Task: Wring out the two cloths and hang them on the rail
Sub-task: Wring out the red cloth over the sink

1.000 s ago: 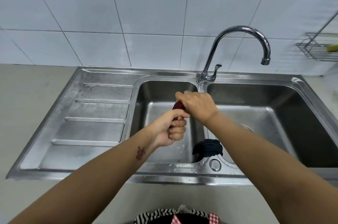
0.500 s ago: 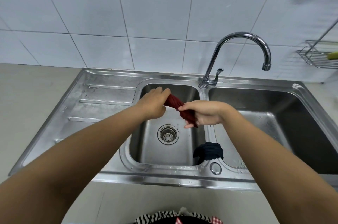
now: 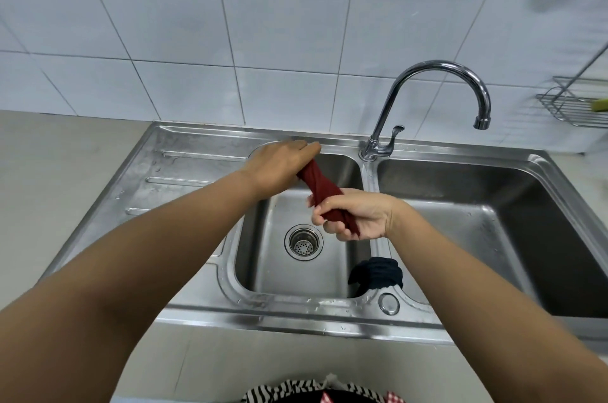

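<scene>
A dark red cloth (image 3: 317,187) is twisted into a rope above the left basin (image 3: 273,267) of a steel double sink. My left hand (image 3: 283,164) grips its far end, back of the hand up. My right hand (image 3: 355,215) grips its near end, palm turned towards me. A dark navy cloth (image 3: 378,274) lies bunched over the divider between the two basins, near the front rim. No rail is in view.
A curved chrome tap (image 3: 437,96) rises behind the divider, its spout over the right basin (image 3: 493,225). A ribbed drainboard (image 3: 171,179) lies at the left. A wire rack (image 3: 572,106) hangs on the tiled wall at the right. A drain strainer (image 3: 303,242) sits in the left basin.
My hands went from stacked close on the red cloth to apart, left hand farther back, right hand nearer. The cloth is now stretched and twisted between them. The navy cloth has not moved.
</scene>
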Action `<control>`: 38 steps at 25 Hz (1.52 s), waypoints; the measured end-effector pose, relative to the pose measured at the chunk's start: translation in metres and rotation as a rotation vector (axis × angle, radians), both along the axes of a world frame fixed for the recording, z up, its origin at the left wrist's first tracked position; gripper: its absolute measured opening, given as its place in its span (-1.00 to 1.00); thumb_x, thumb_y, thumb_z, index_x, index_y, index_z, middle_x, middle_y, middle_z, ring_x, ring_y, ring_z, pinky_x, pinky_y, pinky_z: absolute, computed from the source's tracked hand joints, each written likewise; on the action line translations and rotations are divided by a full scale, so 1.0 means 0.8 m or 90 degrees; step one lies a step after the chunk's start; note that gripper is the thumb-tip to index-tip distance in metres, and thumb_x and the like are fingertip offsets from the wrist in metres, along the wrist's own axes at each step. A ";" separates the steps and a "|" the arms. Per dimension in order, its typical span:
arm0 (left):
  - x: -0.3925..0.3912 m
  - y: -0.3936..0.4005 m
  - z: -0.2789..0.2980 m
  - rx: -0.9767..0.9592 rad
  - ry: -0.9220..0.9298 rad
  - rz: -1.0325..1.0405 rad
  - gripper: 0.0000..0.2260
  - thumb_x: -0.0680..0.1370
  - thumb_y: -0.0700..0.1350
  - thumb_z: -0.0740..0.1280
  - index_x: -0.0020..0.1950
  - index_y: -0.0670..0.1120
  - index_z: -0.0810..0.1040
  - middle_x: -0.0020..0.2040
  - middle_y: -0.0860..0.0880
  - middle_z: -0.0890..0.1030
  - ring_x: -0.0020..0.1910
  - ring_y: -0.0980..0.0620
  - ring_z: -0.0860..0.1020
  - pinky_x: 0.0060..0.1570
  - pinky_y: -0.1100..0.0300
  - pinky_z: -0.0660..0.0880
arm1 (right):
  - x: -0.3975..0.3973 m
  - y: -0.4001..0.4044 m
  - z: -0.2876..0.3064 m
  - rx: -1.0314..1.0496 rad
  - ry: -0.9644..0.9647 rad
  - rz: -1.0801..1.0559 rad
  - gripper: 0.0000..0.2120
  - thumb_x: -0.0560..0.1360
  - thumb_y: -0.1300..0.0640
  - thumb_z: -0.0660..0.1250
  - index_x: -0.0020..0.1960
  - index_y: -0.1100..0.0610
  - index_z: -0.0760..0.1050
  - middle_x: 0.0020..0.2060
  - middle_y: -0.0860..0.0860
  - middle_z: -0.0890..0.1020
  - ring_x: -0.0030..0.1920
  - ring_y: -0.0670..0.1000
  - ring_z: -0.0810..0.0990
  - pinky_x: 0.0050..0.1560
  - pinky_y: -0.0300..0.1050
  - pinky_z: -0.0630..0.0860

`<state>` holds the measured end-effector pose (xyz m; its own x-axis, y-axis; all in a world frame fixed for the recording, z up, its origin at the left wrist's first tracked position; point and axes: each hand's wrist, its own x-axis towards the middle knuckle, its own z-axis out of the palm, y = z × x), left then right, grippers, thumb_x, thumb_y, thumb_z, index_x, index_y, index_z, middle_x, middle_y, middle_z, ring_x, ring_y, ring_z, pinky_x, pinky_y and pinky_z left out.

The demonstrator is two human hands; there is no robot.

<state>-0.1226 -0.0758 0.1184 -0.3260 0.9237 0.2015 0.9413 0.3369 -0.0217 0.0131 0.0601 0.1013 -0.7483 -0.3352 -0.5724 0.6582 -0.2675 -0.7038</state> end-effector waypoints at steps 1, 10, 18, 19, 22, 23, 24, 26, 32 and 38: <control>-0.002 0.000 0.002 -0.013 0.008 -0.008 -0.79 0.50 -0.13 0.33 0.08 -0.09 0.38 -0.02 -0.09 0.54 -0.07 -0.19 0.56 -0.22 -0.03 0.49 | -0.002 -0.002 0.001 0.019 -0.006 0.049 -0.98 0.56 0.22 0.25 -0.02 0.12 0.42 -0.41 -0.04 0.48 -0.56 -0.16 0.37 -0.64 -0.36 0.33; 0.010 0.013 -0.011 -0.244 0.065 0.060 -0.93 0.46 -0.15 0.26 -0.10 -0.06 0.52 -0.14 -0.08 0.64 -0.18 -0.17 0.60 -0.30 0.11 0.36 | -0.019 -0.006 -0.021 0.949 0.145 0.239 -0.83 0.49 -0.05 0.24 -0.10 0.05 0.39 -0.36 -0.03 0.47 -0.33 0.06 0.50 -0.32 -0.15 0.38; 0.061 0.025 -0.054 -0.235 -0.535 0.236 -0.90 0.38 -0.20 0.26 -0.34 -0.12 0.41 -0.46 -0.06 0.43 -0.54 -0.05 0.40 -0.53 0.27 0.31 | -0.012 0.021 -0.048 1.287 0.327 0.297 -0.86 0.57 0.06 0.16 0.07 0.05 0.44 -0.15 0.01 0.67 -0.14 0.14 0.64 -0.33 -0.11 0.28; 0.065 0.023 -0.055 -0.181 -0.671 0.269 -0.88 0.38 -0.22 0.27 -0.33 -0.11 0.36 -0.52 -0.04 0.34 -0.62 0.00 0.30 -0.58 0.32 0.21 | -0.013 0.024 -0.048 1.289 0.345 0.277 -0.89 0.56 0.09 0.17 0.05 0.06 0.42 -0.17 0.02 0.67 -0.17 0.14 0.64 -0.35 -0.11 0.27; 0.077 0.017 -0.053 -0.046 -0.977 0.325 -0.77 0.43 -0.25 0.28 -0.32 -0.06 0.25 -0.53 0.01 0.20 -0.62 0.09 0.11 -0.57 0.35 0.05 | -0.014 0.028 -0.046 1.296 0.399 0.213 -0.94 0.52 0.15 0.21 -0.03 0.05 0.34 -0.25 0.02 0.66 -0.25 0.15 0.63 -0.41 -0.11 0.24; 0.080 0.016 -0.052 -0.009 -1.049 0.335 -0.74 0.44 -0.25 0.28 -0.33 -0.05 0.24 -0.54 0.03 0.20 -0.62 0.10 0.09 -0.57 0.35 0.03 | -0.015 0.029 -0.045 1.295 0.409 0.188 -0.91 0.51 0.16 0.22 -0.07 0.04 0.30 -0.27 0.02 0.65 -0.27 0.15 0.62 -0.41 -0.11 0.24; 0.084 0.017 -0.051 0.024 -1.113 0.342 -0.73 0.45 -0.24 0.27 -0.34 -0.04 0.23 -0.55 0.04 0.19 -0.62 0.11 0.08 -0.58 0.35 0.01 | -0.017 0.029 -0.043 1.289 0.419 0.159 -0.88 0.50 0.16 0.22 -0.09 0.03 0.26 -0.28 0.01 0.64 -0.28 0.15 0.61 -0.42 -0.11 0.24; 0.091 0.019 -0.046 0.081 -1.229 0.352 -0.70 0.47 -0.24 0.25 -0.37 -0.02 0.21 -0.58 0.07 0.18 -0.65 0.14 0.06 -0.63 0.34 -0.01 | -0.021 0.030 -0.038 1.281 0.447 0.104 -0.89 0.49 0.15 0.22 -0.09 0.04 0.28 -0.31 0.00 0.61 -0.30 0.15 0.60 -0.42 -0.12 0.23; 0.112 0.016 -0.035 0.214 -1.444 0.291 -0.65 0.50 -0.22 0.22 -0.45 -0.02 0.21 -0.60 0.09 0.17 -0.66 0.15 0.06 -0.64 0.28 -0.03 | -0.024 0.028 -0.033 1.280 0.521 0.010 -0.88 0.48 0.14 0.28 -0.08 0.03 0.33 -0.37 -0.02 0.55 -0.44 0.10 0.42 -0.48 -0.22 0.04; 0.097 0.013 -0.048 0.170 -1.291 0.260 -0.74 0.51 -0.13 0.33 -0.34 -0.04 0.35 -0.52 0.06 0.25 -0.61 0.14 0.12 -0.61 0.28 0.04 | -0.022 0.033 -0.046 1.207 0.442 -0.001 -0.78 0.43 0.15 0.27 -0.10 0.00 0.21 -0.31 0.00 0.55 -0.32 0.19 0.56 -0.42 -0.11 0.25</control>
<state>-0.0450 -0.0654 0.0804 -0.3397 0.7732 -0.5355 -0.5435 0.3033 0.7827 -0.0047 0.0862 0.0648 -0.9535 0.2278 0.1974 0.2056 0.9704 -0.1266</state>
